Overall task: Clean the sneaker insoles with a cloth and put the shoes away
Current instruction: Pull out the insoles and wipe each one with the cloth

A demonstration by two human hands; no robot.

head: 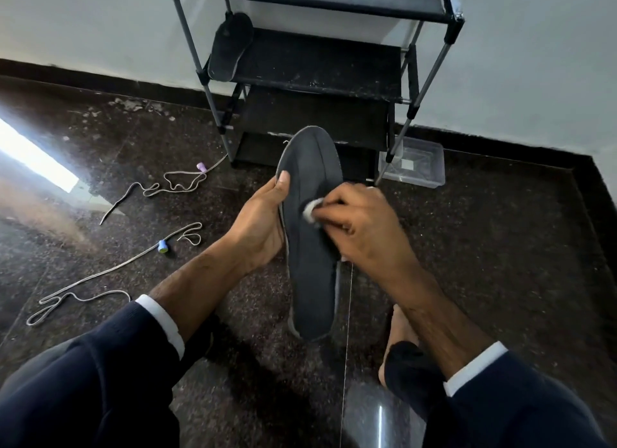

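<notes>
We look down at our own two arms in dark blue sleeves with white cuffs, stretched out over a dark speckled floor (pixel 484 247). Our left hand (pixel 260 224) grasps a dark grey insole (pixel 310 270) along its left edge, thumb tip on the top surface near the toe end, holding it lengthwise with the toe pointing away from us and the heel nearest. Our right hand (pixel 360 220) has its fingers curled around a small white cloth (pixel 312 210), pinching it and pressing it against the middle of the insole.

Beyond the hands, against a pale wall, stands a black shoe rack (pixel 320 70) with grey metal poles. A second insole (pixel 230 47) leans upright at the left end of its middle shelf. To the right of the rack's foot, a clear plastic box (pixel 417 163) sits on the floor.

On the left side of the floor lie two loose grey shoelaces (pixel 173 183), well apart from the hands, one farther and one nearer, each beside a small coloured cap-like object that is too small to identify. A bare foot (pixel 397 327) shows under our right forearm.
</notes>
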